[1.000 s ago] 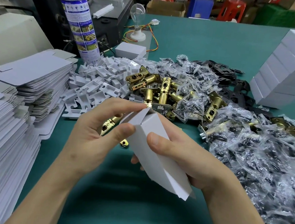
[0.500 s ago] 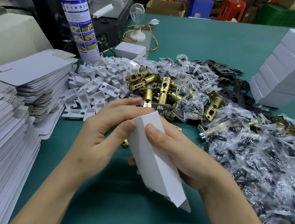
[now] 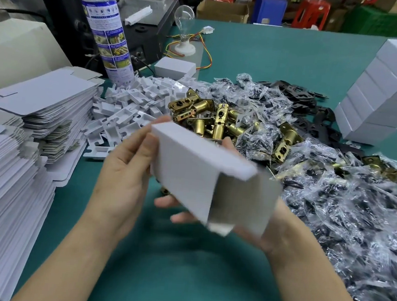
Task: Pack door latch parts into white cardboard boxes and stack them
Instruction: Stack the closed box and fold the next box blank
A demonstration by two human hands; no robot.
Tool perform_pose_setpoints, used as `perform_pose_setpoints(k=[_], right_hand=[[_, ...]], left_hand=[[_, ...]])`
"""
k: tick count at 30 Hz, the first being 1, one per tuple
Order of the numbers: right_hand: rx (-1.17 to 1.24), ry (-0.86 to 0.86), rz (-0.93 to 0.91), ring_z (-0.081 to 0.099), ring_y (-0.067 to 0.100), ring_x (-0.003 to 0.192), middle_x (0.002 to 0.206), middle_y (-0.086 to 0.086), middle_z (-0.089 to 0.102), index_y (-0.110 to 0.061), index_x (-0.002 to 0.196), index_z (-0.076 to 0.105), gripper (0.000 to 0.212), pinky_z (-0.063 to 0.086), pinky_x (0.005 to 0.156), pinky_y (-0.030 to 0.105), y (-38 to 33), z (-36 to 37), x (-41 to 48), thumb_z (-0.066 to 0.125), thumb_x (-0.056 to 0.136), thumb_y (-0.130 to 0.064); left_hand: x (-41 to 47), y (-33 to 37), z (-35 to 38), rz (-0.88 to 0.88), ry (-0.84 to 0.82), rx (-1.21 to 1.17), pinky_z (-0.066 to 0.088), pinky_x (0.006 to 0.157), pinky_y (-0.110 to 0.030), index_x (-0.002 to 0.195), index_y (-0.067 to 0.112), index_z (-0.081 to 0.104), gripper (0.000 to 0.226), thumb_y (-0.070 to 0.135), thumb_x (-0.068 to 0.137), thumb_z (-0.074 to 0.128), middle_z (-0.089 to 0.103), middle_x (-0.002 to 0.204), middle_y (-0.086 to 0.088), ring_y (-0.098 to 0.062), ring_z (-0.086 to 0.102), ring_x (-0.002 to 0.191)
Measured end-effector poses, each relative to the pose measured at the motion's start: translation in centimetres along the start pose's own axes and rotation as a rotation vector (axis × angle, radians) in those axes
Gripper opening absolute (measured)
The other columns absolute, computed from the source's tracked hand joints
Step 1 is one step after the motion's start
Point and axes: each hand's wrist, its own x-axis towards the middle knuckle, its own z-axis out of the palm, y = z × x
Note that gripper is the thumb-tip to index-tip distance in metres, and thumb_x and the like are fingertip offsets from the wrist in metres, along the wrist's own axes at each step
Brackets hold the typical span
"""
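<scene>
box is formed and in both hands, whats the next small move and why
Probably free the right hand and pick one of the brass latches from the pile just behind the box. The white box is gripped by both hands, with the left hand at its far end. The near end is open and grey inside, with no part showing in it, so it looks ready to fill.

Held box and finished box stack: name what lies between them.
Head view: brass latches, bagged parts and black plates lie between the held box and the finished box stack.
</scene>
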Motion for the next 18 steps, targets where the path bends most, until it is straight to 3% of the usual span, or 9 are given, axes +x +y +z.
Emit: perform_pose_setpoints(k=[2,4,8,11,15,18], right_hand=[[-0.08,-0.032,-0.127,0.076,0.03,0.096,0.118,0.024,0.073,-0.003,0.129,0.065,0.043,0.064,0.077,0.034,0.0,-0.8,0.6,0.036,0.109,-0.028],[-0.197,-0.051,-0.218,0.073,0.031,0.105,0.131,0.019,0.069,-0.016,0.144,0.055,0.04,0.062,0.081,0.037,-0.1,-1.4,0.8,0.046,0.105,-0.021],[-0.57,0.245,-0.451,0.071,0.018,0.107,0.121,-0.001,0.073,-0.029,0.13,0.065,0.042,0.057,0.08,0.027,0.3,-1.4,1.2,0.072,0.089,-0.029],[-0.537,0.428,-0.592,0.071,0.006,0.103,0.111,-0.008,0.075,-0.026,0.121,0.062,0.041,0.055,0.083,0.023,0.7,-1.2,1.7,0.075,0.084,-0.038],[-0.461,0.44,-0.678,0.073,-0.001,0.093,0.103,-0.018,0.078,-0.027,0.117,0.06,0.044,0.057,0.073,0.015,0.4,-1.9,1.5,0.083,0.081,-0.029],[-0.63,0.325,-0.562,0.075,0.009,0.1,0.11,-0.01,0.077,-0.033,0.12,0.063,0.042,0.061,0.078,0.027,-0.1,-2.6,1.0,0.082,0.083,-0.023]], left_hand=[[0.6,0.0,-0.4,0.008,0.1,-0.09,0.059,0.079,-0.022,0.11,0.025,0.076,0.025,0.036,0.092,0.062,0.077,0.111,0.01,-0.006,0.07,0.1],[1.0,0.1,-0.7,0.005,0.16,-0.09,0.059,0.08,-0.023,0.114,0.025,0.071,0.027,0.032,0.09,0.063,0.077,0.111,0.009,-0.008,0.072,0.1],[0.9,-0.3,-0.6,0.013,0.1,0.017,0.06,0.079,-0.023,0.134,0.025,0.061,0.061,0.03,0.078,0.083,0.076,0.116,0.005,-0.012,0.074,0.102],[0.4,-1.2,-0.4,0.05,-0.074,0.226,0.059,0.085,-0.025,0.136,0.038,0.062,0.067,0.013,0.078,0.084,0.074,0.123,0.002,-0.016,0.075,0.107],[-0.4,-1.6,-0.5,0.062,-0.304,0.562,0.054,0.093,-0.02,0.129,0.049,0.063,0.057,0.038,0.076,0.082,0.073,0.122,0.01,-0.012,0.071,0.112],[-0.7,-1.9,-0.3,0.143,-0.332,0.783,0.044,0.087,-0.009,0.137,0.05,0.052,0.06,0.05,0.081,0.073,0.068,0.121,0.023,0.002,0.064,0.107]])
